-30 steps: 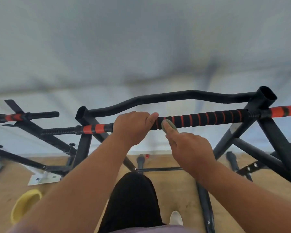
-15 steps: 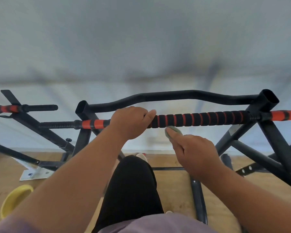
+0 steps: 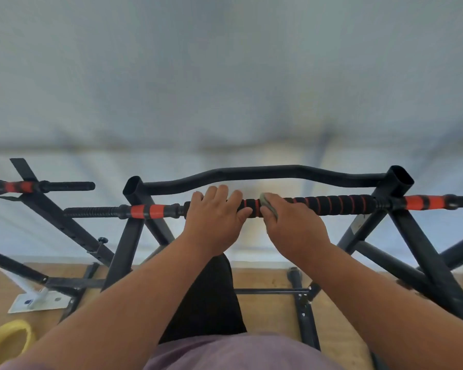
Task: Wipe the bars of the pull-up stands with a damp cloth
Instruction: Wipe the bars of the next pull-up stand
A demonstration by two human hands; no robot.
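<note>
Foam: black with orange rings, wraps the grip bar (image 3: 329,205) we are working on; bar runs left to right across the pull-up stand (image 3: 401,182).
Left hand (image 3: 215,212): we have it over the bar from above, fingers curled over the top, thumb tucked against the front of the foam. Holding the bar.
Right hand (image 3: 294,225): just beside the left, almost touching. Fingers wrapped round the bar with the cloth (image 3: 267,205) under them.
Cloth: grey-green, mostly hidden; only a wad shows at the thumb side, pressed on the foam between our two hands. We can't tell whether it is damp.
Curved bar (image 3: 251,174): bare black tube, sits behind the foam bar, joins the two open-topped posts.
Bar ends: solid orange bands on both sides, threaded black section past the left one.
Second stand (image 3: 38,186): far left, same orange and black grip, apart from ours.
Floor (image 3: 265,279): wood, under the frame feet.
Yellow ring (image 3: 8,340): bottom left on the floor, partly cut off.
White bracket (image 3: 35,300): on the floor near the left foot.
</note>
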